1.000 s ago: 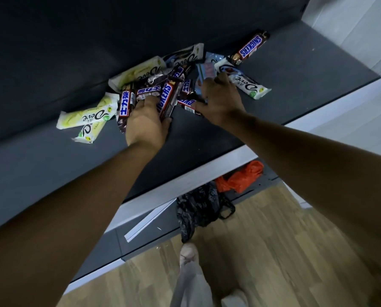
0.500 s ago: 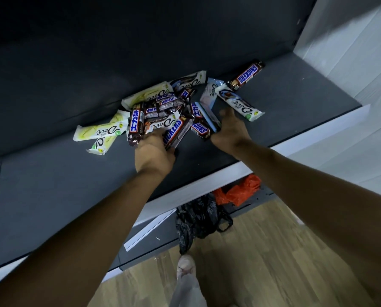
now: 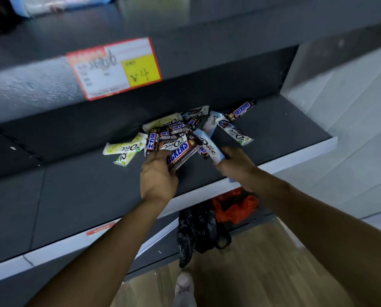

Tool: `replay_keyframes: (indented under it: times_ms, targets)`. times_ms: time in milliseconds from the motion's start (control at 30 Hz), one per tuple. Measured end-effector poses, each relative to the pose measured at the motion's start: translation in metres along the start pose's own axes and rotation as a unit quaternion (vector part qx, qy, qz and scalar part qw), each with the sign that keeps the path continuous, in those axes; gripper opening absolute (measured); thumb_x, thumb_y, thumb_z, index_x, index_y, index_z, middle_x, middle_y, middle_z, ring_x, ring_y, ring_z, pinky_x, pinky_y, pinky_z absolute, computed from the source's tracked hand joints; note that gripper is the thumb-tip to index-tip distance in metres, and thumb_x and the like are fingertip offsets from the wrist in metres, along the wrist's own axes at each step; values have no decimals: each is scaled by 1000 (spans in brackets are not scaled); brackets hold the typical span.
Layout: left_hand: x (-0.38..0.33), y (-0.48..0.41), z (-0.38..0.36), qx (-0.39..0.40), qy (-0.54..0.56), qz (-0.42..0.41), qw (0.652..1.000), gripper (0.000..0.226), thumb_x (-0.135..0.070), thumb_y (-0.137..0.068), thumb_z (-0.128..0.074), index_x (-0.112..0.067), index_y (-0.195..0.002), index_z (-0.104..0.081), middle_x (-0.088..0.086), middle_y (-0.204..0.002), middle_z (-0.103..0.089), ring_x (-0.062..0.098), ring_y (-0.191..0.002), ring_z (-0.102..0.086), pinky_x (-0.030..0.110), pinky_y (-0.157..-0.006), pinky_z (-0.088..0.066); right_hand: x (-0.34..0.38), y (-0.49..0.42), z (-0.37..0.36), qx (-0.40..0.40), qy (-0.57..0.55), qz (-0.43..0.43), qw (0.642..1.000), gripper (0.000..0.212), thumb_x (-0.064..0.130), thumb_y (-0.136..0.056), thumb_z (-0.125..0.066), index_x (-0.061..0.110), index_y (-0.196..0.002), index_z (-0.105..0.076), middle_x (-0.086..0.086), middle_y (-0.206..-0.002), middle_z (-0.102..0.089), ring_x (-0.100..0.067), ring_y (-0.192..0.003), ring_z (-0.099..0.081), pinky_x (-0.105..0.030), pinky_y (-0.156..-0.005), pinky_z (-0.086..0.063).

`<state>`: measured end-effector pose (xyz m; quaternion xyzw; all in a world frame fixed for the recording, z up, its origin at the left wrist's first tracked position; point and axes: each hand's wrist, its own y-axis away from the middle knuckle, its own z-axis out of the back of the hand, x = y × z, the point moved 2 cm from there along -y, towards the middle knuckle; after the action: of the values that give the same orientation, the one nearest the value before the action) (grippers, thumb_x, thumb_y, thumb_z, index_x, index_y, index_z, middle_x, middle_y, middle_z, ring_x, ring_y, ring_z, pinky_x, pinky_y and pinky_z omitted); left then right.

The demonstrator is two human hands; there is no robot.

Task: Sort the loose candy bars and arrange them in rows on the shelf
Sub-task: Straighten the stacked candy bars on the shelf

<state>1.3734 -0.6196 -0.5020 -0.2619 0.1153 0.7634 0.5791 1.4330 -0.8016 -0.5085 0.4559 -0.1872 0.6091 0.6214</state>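
We read the shelf (image 3: 74, 196) from left to right. At the left edge of the heap, two yellow-green Dove bars (image 3: 124, 149) lie flat on the shelf, crossed and touching.

Just right of them the left hand (image 3: 157, 180) reaches in from the near side. Its fingers are closed around the near end of a large Snickers bar (image 3: 180, 155), which lies tilted over the near side of the heap.

Beyond it sits the heap of candy bars (image 3: 174, 131), with small Snickers and Dove wrappers overlapping at all angles.

Further right, the right hand (image 3: 236, 166) is clamped on a pale-blue Dove bar (image 3: 208, 146) whose far end points into the heap. A white Dove bar (image 3: 233, 130) lies just right of the heap. A second Snickers bar (image 3: 242, 110) lies at the far right, near the back of the shelf.

Status: we judge the task to be at its start.
- No row has been formed anywhere on the shelf.
- The brands are mixed together.
- Each hand holds one bar of a different brand, which suggests a first separation.
- Left to do: split the whole heap by brand and lay each brand out in rows.

A price label (image 3: 116, 67) is fixed to the edge of the shelf above. A black bag (image 3: 198, 229) and an orange bag (image 3: 233, 206) lie on the level below.
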Motion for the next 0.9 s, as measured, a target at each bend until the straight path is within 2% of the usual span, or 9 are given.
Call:
replay_keyframes:
  times_ms: [67,100,233,300,367,500,600,800,900]
  targets:
    - [-6,10,13,-17,18,-15,1000,42,0,-78,-62,-10,-119,-57,12,-119,-56,30,-108,-54,33,-93,-42,8,13,8,13,-8,-2,1000,29,15,-75,-64,13,-103,-63,-12,-97,-65,-29,-89,-61,-38,-71,-54]
    - [-9,14,19,-23,19,-23,999,42,1,-78,-62,-9,-119,-57,12,-119,-57,29,-108,-53,33,-94,-41,12,19,11,22,-5,1,1000,36,17,-69,-67,11,-105,-63,-12,-100,-66,-30,-92,-62,-43,-79,-55]
    - [-21,30,44,-44,5,-43,998,46,1,-76,-61,-12,-120,-57,10,-112,-62,29,-108,-51,34,-92,-41,32,44,28,52,13,24,998,38,4,-69,-71,6,-106,-62,-15,-103,-67,-30,-95,-63,-48,-87,-52]
    - [-28,37,58,-58,10,-53,997,48,1,-74,-62,-14,-120,-58,9,-111,-63,28,-109,-50,34,-92,-42,43,55,38,64,11,41,997,32,-2,-72,-68,6,-103,-62,-13,-99,-67,-26,-91,-64,-38,-84,-54]
    - [-37,43,73,-74,16,-67,995,48,2,-72,-64,-15,-117,-60,7,-110,-64,27,-106,-52,34,-92,-42,54,67,47,77,10,59,995,26,-6,-75,-64,9,-96,-60,-8,-89,-66,-17,-80,-62,-22,-71,-53]
    - [-54,54,100,-109,27,-95,989,48,5,-68,-67,-15,-111,-62,5,-106,-65,27,-99,-55,34,-89,-43,74,85,60,93,34,92,991,37,-2,-76,-67,14,-106,-54,-5,-98,-63,-20,-92,-60,-27,-75,-49]
    - [-67,60,119,-124,15,-118,985,50,7,-64,-68,-15,-109,-62,4,-101,-64,26,-94,-56,37,-84,-46,90,99,71,97,51,113,988,47,2,-73,-72,19,-109,-48,1,-97,-58,-17,-92,-57,-27,-76,-48]
    - [-86,70,147,-144,-15,-160,976,50,4,-59,-75,-19,-103,-65,-2,-98,-64,21,-85,-55,29,-77,-42,116,127,94,91,82,175,977,37,20,-72,-77,25,-101,-53,9,-91,-60,-7,-83,-58,-17,-65,-43]
    - [-95,76,161,-145,-7,-188,971,49,1,-60,-77,-20,-103,-64,-5,-98,-63,18,-86,-55,29,-77,-45,126,142,106,93,107,213,967,32,24,-72,-76,24,-97,-57,8,-90,-63,-7,-83,-60,-19,-68,-47]
